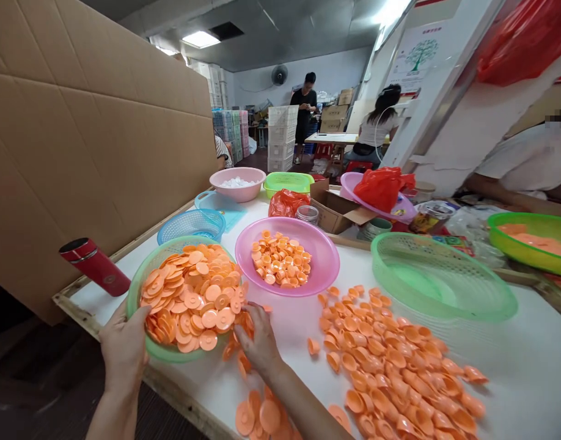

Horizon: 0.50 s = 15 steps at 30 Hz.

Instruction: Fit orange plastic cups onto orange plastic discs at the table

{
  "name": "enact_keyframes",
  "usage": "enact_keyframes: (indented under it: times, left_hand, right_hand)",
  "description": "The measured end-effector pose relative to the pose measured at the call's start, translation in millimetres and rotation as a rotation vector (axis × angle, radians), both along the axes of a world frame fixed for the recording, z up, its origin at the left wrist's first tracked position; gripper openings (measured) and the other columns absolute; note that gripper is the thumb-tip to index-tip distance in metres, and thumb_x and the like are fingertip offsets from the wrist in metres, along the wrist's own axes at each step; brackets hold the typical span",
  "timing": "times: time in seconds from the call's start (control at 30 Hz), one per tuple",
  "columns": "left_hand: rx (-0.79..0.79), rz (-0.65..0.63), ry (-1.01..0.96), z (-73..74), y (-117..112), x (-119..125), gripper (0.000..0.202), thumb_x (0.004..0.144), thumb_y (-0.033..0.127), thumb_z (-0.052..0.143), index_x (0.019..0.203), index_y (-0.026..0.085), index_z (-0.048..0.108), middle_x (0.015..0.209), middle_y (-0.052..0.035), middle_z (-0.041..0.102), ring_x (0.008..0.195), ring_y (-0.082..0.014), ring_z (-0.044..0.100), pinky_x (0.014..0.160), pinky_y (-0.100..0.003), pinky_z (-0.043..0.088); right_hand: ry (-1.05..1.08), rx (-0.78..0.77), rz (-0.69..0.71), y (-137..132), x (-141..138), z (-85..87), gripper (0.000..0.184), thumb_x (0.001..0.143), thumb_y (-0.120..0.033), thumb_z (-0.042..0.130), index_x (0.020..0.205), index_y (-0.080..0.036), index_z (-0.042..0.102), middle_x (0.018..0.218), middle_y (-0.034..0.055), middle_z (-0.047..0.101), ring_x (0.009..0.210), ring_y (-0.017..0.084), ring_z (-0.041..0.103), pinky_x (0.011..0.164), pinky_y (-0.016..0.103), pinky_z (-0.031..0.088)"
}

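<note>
A light green plastic basket [138, 293] heaped with flat round orange discs [193, 299] is tilted toward me at the table's front left. My left hand [124, 345] grips its left rim, thumb over the edge. At the basket's right side, my right hand [260, 342] has its fingers curled around some orange discs; whether it also touches the rim is hidden. Below that hand, more discs [262, 415] lie loose on the table. A large spread of small orange cup-shaped pieces [390, 360] covers the table to the right. Similar pieces fill the middle of a pink bowl [324, 260].
A red flask [95, 266] stands left of the basket, with a blue basket [191, 226] behind. Farther back are a pink basin [238, 189] and a cardboard box [335, 208]. A wide green basket [440, 281] sits right. Another person [519, 165] is at the far right.
</note>
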<state>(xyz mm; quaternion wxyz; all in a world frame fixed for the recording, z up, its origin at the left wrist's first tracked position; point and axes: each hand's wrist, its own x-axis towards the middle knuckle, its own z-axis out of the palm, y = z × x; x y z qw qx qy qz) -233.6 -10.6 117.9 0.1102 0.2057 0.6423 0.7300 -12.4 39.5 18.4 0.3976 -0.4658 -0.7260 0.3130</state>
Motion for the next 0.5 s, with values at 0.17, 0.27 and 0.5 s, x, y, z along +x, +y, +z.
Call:
enact_keyframes:
  times: [0.17,0.27,0.5]
  left_hand:
    - [-0.073,0.034,0.025,-4.6,-10.6,5.7,0.042,0.061,0.026,0.072,0.102,0.019,0.073,0.088,0.0001,0.072,0.076,-0.0176,0.066,0.069,-0.027,0.058]
    - [-0.119,0.064,0.104,-3.1,-15.9,17.1,0.043,0.063,0.029,0.073,0.106,0.020,0.073,0.090,0.0015,0.072,0.079,-0.0162,0.064,0.070,-0.022,0.056]
    - [-0.145,0.100,0.053,1.6,-13.0,23.1,0.044,0.064,0.025,0.073,0.108,0.021,0.073,0.084,0.0023,0.069,0.068,-0.0103,0.058,0.055,-0.014,0.050]
  right_hand:
    - [-0.094,0.024,-0.036,-2.4,-4.2,27.6,0.036,0.077,-0.016,0.057,0.112,-0.023,0.063,0.120,0.0086,0.061,0.119,0.029,0.049,0.099,0.049,0.040]
    - [-0.141,0.101,0.046,6.7,-32.6,42.3,0.067,0.075,-0.034,0.070,0.138,-0.028,0.047,0.148,0.0104,0.040,0.138,0.038,0.025,0.107,0.062,0.026]
    - [-0.146,0.098,0.108,13.5,-43.0,19.6,0.062,0.072,-0.029,0.072,0.131,-0.025,0.053,0.151,0.0115,0.031,0.138,0.037,0.024,0.108,0.059,0.029]
